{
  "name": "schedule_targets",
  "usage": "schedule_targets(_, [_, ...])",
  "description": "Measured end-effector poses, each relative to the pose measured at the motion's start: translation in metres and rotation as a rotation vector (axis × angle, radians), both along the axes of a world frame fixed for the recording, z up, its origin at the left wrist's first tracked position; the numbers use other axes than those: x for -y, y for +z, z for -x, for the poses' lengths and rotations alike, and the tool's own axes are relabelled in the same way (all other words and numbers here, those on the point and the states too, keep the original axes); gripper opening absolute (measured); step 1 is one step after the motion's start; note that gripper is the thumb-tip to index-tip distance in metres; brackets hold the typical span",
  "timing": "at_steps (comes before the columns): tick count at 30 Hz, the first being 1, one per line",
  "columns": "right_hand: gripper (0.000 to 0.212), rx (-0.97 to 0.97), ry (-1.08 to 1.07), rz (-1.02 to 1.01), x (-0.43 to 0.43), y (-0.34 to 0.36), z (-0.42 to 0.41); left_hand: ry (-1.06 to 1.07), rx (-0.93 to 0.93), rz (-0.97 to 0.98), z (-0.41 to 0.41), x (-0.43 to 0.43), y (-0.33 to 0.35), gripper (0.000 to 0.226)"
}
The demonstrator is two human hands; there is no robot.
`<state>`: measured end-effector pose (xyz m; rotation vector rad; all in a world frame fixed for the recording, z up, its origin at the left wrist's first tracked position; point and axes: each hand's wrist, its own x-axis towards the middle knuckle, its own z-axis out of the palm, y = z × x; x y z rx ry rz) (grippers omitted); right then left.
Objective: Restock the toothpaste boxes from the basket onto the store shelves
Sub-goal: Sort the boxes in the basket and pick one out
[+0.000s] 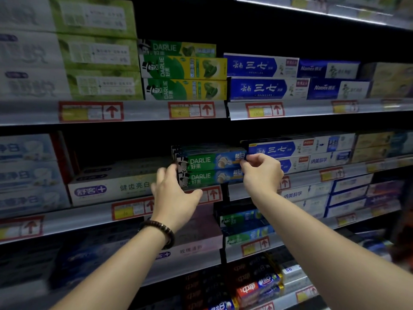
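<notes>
Pale blue boxes (26,175): stacked well left of the Darlie stack, on the same shelf, their print blurred.
White box (111,186): lay lengthwise just left of the Darlie stack, with a purple logo at its left end and more white boxes behind it.
Price tag (131,208): red-framed with an up arrow, clipped to the shelf rail (67,222) below and left of the Darlie stack.
Left hand (174,198): reached up to the left end of the Darlie stack. Its fingers (164,173) were spread and nearly straight and gripped nothing. The tips sat at the stack's left corner, and the thumb pointed right under its front edge.
Bracelet (166,231): dark beads round the left wrist, below the Darlie stack.
Darlie stack (207,168): green-and-blue toothpaste boxes lay two high on the middle shelf, long faces forward, between the two hands.
Upper Darlie box (207,162): topmost front box of the Darlie stack, level, resting on the one beneath.
Green-and-yellow boxes (185,70): piled one shelf above the Darlie stack.
Right hand (261,171): at the right end of the Darlie stack, its fingers (248,161) curled, thumb and forefinger pinching the right end of the upper Darlie box.
Blue-and-white boxes (281,148): stacked just right of the Darlie stack, partly behind the right hand.
</notes>
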<state>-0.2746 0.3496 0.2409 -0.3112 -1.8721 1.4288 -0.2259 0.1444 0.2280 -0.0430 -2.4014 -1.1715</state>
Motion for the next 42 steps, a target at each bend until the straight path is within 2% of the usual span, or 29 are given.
schedule_targets(10, [0.025,0.067,0.051,-0.091,-0.001,-0.005,0.002,0.029,0.014,0.017,-0.003,-0.001,0.004,0.086])
schedule_targets(14, [0.039,0.099,0.061,-0.134,0.001,-0.007,0.002,0.014,0.055,0.027,-0.004,-0.002,0.004,0.089])
schedule_targets(18, [0.044,0.109,0.058,-0.158,0.002,-0.007,0.0,0.003,0.064,0.043,-0.005,-0.004,0.005,0.091])
schedule_targets(32, [0.047,0.088,0.085,-0.152,0.003,-0.008,-0.007,-0.031,0.085,0.044,-0.008,-0.002,0.004,0.09])
schedule_targets(38, [0.035,0.083,0.103,-0.114,0.004,-0.011,-0.016,-0.029,0.002,-0.011,-0.01,0.001,0.001,0.082])
schedule_targets(42, [0.027,0.119,0.122,-0.081,0.008,-0.016,-0.026,-0.031,-0.043,-0.117,-0.017,0.003,0.001,0.075])
